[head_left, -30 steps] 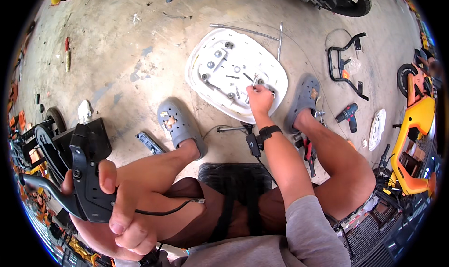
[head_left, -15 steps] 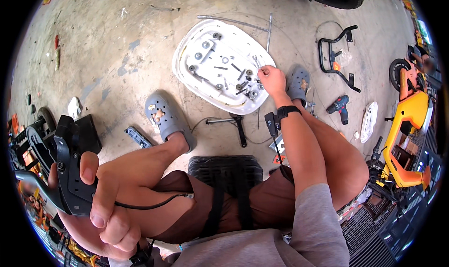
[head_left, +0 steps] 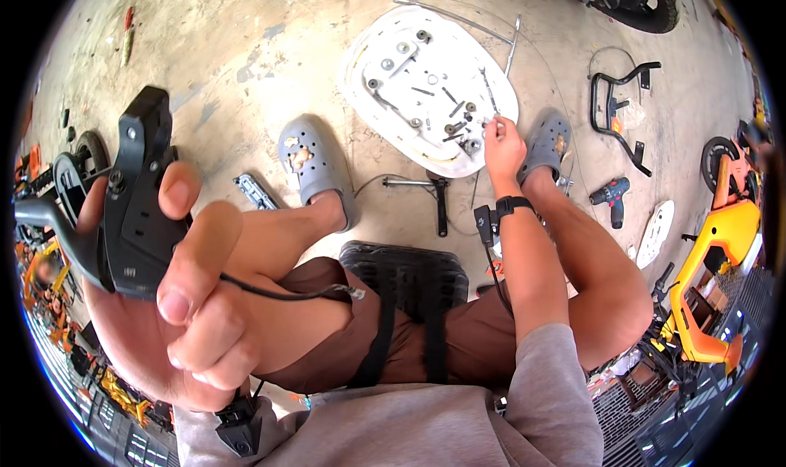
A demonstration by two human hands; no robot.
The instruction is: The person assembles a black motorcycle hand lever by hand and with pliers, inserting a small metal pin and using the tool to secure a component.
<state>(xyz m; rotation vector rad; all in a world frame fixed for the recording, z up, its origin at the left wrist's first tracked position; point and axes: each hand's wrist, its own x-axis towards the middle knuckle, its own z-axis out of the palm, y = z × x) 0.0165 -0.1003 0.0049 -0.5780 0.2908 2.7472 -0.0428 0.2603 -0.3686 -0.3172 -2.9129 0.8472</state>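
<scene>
Close to the camera at the left, my left hand is closed around a black brake lever. A short black cable with a bare-ended tip trails from it over my thigh. Over the right rim of a white plastic tray, my right hand pinches the near end of a slim silver wrench. Its far end reaches over the tray. Bolts, washers and black bushings lie scattered in the tray.
A black T-shaped tool lies below the tray, beside my grey clog. At the right are a cordless drill, a black tubular bracket and a yellow frame. Metal rods lie beyond the tray.
The brake lever in my left hand has come up and closer. My right hand has drawn the wrench along the tray's right side. The whole scene has shifted right and up.
</scene>
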